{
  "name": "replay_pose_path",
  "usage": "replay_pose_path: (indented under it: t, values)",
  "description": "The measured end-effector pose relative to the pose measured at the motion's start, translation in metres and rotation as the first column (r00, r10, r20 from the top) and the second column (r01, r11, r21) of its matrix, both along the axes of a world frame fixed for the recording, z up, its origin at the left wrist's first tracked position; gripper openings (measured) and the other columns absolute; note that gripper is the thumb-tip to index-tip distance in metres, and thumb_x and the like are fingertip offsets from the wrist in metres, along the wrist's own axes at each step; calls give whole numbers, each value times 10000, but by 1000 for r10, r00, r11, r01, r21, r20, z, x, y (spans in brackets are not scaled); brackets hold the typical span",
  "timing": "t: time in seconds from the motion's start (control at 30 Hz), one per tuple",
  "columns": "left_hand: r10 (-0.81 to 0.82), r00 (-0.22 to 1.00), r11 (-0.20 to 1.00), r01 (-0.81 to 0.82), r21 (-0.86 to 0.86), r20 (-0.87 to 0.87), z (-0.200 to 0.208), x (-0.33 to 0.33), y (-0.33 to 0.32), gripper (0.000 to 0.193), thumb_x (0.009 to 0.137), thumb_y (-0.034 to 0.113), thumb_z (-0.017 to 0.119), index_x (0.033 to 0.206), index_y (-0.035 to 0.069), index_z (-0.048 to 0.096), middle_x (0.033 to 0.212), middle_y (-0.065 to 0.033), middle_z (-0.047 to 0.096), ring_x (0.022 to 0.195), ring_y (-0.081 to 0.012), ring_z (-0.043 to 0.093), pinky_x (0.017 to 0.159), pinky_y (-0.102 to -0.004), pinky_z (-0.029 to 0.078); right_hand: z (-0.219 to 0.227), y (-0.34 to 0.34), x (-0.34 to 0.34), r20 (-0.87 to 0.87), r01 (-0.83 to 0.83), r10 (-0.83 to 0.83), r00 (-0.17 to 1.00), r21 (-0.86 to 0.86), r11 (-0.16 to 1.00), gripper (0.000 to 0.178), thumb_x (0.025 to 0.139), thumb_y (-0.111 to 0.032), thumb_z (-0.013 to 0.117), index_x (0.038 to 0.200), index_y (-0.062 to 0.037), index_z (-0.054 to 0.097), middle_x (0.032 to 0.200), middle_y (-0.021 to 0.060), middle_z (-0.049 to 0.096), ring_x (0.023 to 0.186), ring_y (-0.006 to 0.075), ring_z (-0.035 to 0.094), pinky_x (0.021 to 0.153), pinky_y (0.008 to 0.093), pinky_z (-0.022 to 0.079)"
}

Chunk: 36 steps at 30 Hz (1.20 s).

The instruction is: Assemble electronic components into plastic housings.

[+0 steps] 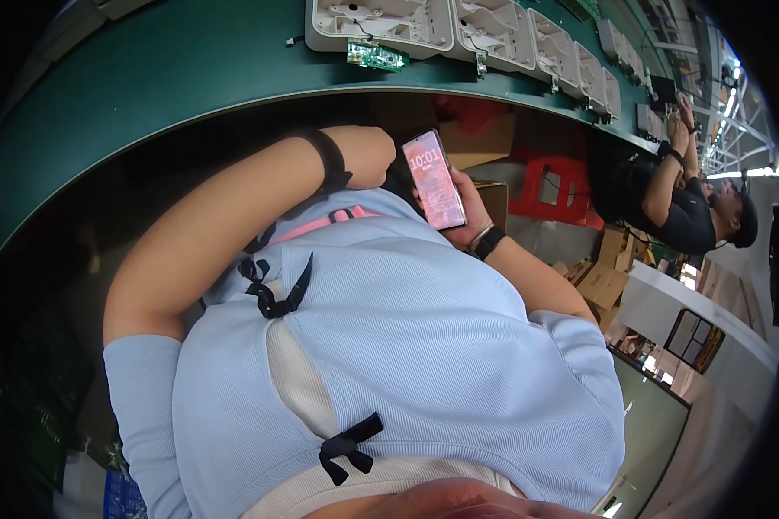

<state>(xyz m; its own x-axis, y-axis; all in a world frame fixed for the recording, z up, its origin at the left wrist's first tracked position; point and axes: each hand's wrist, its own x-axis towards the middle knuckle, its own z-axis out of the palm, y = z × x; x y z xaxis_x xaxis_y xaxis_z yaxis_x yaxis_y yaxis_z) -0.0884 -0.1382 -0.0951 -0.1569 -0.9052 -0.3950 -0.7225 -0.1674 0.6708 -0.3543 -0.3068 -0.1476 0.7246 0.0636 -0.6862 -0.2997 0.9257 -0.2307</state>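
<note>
My right hand is closed around a smartphone, whose lit pink screen faces up. A dark watch is strapped to that wrist. To the left of the phone, my left hand rests bent near my waist, just below the table edge. Its fingers curl out of sight, so whether it grips anything is hidden. A black band circles the left wrist.
On the green table ahead stands a row of pale plastic housings, with a green circuit board beside the nearest. A red stool and cardboard boxes are at right. Farther right, a co-worker works at the table.
</note>
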Motion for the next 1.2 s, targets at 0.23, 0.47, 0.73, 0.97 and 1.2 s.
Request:
replay_pose_path:
  t: [0.23, 0.47, 0.73, 0.97, 1.2]
  values:
    - [17, 999, 998, -19, -56, -36, -7, 4, 0, 283, 856, 90, 598, 1020, -18, 802, 1040, -248, 739, 1059, -417, 697, 954, -472, 561, -3, -6, -6, 8, -56, 56, 998, -8, 998, 598, 1049, -495, 576, 1445, -47, 587, 1272, 178, 724, 1066, 289, 729, 950, 394, 602]
    - [24, 1000, 981, -24, -193, -2, -10, 7, -6, 221, 829, 115, 645, 888, -50, 780, 961, -285, 727, 947, -452, 715, 892, -514, 587, 35, -9, -11, -112, -475, 478, 871, -439, 763, 778, 1002, -400, 685, 1633, -48, 397, 1562, 107, 549, 1381, 212, 562, 1171, 346, 438]
    - [14, 989, 931, 41, -364, 148, -5, -21, -34, 286, 883, 240, 680, 992, 18, 825, 1090, -254, 763, 1010, -439, 745, 892, -508, 608, 31, 24, 50, -345, -503, 499, 795, -834, 226, 577, 1107, -283, 595, 1565, 39, 458, 1559, 114, 546, 1398, 192, 492, 1186, 318, 366]
    - [109, 978, 920, -33, -390, 176, -10, -26, -25, 286, 870, 174, 681, 1034, -22, 809, 1190, -264, 701, 1114, -438, 708, 903, -508, 603, 33, 42, 83, -317, -451, 407, 857, -842, 295, 527, 1086, -231, 615, 1518, 50, 501, 1525, 135, 585, 1406, 203, 504, 1163, 325, 387]
    - [42, 982, 946, 20, -323, 184, -2, -31, -16, 277, 884, 142, 664, 1052, -29, 802, 1210, -257, 701, 1114, -438, 705, 923, -494, 592, 18, 25, 46, -268, -277, 612, 744, -957, -81, 479, 957, -128, 649, 1412, 13, 597, 1248, 269, 710, 1151, 400, 683, 986, 418, 531]
